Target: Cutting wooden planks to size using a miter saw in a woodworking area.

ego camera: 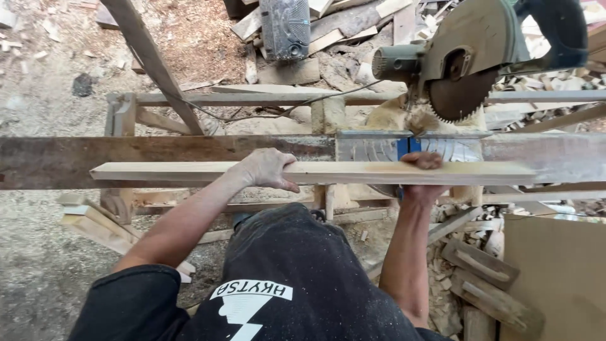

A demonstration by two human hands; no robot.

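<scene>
Both hands clamp the slat (315,172) on the saw bench (158,155), left hand (265,169) mid-length, right hand (421,173) right under the raised blade (459,95) w/ thumb on top — if it drops now, that thumb's in its path.

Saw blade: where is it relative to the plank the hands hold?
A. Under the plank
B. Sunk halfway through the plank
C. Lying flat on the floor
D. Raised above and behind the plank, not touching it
D: the saw blade hangs clear above the bench, behind the plank, which the left hand and right hand hold uncut.
</scene>
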